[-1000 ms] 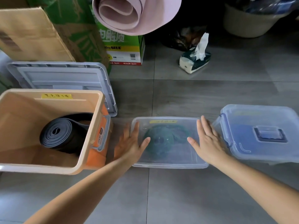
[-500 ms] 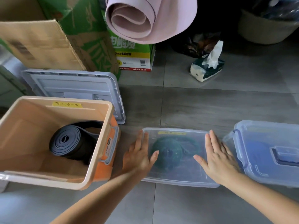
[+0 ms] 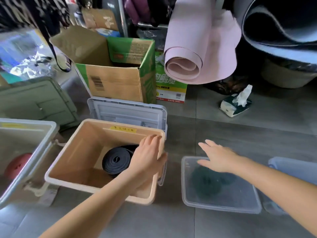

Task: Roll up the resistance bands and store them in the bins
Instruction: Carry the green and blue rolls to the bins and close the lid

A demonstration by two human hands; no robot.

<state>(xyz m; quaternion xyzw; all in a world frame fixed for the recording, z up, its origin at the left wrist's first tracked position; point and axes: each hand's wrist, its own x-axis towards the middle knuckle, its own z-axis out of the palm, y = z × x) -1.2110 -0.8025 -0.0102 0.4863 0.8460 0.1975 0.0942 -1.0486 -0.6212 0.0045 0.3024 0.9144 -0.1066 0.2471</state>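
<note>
A peach bin (image 3: pixel 72 162) stands open on the floor with a rolled black resistance band (image 3: pixel 116 160) inside. My left hand (image 3: pixel 147 155) grips the bin's right rim, fingers inside, thumb outside. To the right lies a shallow clear bin (image 3: pixel 221 200) with its lid on; a rolled dark green band (image 3: pixel 207 182) shows through the lid. My right hand (image 3: pixel 217 157) hovers with fingers spread over that bin's far left corner, holding nothing. A grey bin (image 3: pixel 34 152) at the left holds a red roll (image 3: pixel 17 165).
A grey lid (image 3: pixel 127 112) lies behind the peach bin. Cardboard boxes (image 3: pixel 116 78) stand further back. A rolled pink mat (image 3: pixel 197 54) hangs overhead. A tissue pack (image 3: pixel 235 105) sits on the floor at right. A blue-lidded bin (image 3: pixel 295 167) is at the far right.
Both hands have left the clear bin's lid. My left hand moved left onto the peach bin's rim; my right hand lifted. The view swung left, showing the grey bin.
</note>
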